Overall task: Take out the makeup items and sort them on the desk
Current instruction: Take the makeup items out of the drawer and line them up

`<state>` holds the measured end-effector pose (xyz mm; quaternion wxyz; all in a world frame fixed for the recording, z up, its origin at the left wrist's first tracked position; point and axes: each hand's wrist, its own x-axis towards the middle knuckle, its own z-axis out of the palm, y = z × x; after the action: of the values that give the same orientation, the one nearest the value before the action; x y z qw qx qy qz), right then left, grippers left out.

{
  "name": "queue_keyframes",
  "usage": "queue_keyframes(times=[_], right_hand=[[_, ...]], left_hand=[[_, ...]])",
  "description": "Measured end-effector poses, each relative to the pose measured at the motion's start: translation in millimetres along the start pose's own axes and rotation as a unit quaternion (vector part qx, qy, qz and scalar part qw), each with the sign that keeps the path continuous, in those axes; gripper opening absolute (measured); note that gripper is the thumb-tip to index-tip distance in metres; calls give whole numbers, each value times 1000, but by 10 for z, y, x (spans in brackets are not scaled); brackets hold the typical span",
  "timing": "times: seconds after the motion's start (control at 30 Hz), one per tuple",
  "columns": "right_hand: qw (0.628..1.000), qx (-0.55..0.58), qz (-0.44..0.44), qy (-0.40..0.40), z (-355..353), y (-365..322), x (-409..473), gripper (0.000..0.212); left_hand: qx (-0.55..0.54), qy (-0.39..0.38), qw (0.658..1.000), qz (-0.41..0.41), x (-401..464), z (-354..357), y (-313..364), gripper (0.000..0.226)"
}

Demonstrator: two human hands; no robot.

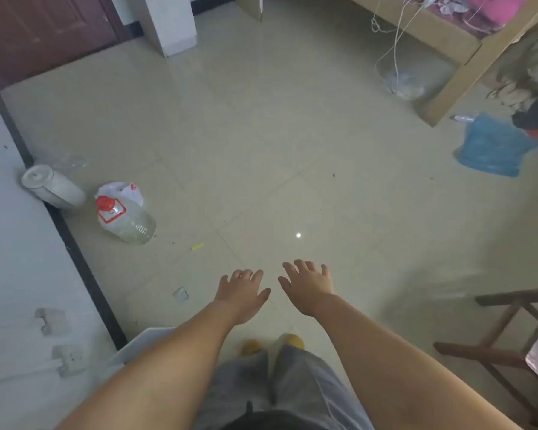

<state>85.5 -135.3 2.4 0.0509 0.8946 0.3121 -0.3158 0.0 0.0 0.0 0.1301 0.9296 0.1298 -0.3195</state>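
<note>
Both of my arms stretch forward over a pale tiled floor. My left hand (241, 294) is palm down with its fingers spread and holds nothing. My right hand (308, 287) sits just beside it, also palm down, fingers apart and empty. The two hands nearly touch at the thumbs. No makeup items and no desk surface show in this view. Below the hands I see grey trousers and yellow shoes.
A clear plastic jug with a red cap (126, 217) and a white roll (52, 186) stand by the left wall. A blue bag (491, 147) lies at the right near a wooden bed frame (457, 69). A dark wooden frame (503, 336) stands at the lower right.
</note>
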Motion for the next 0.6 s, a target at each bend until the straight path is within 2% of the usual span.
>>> queue_keyframes(times=[0.33,0.6], right_hand=[[999,1,45,-7,-808,359,857,58],[998,0,36,52,-1836,1342,1892,56]], left_hand=[[9,69,997,13,961,-891,13,50],[1,119,993,18,2279,-1983,505,52]])
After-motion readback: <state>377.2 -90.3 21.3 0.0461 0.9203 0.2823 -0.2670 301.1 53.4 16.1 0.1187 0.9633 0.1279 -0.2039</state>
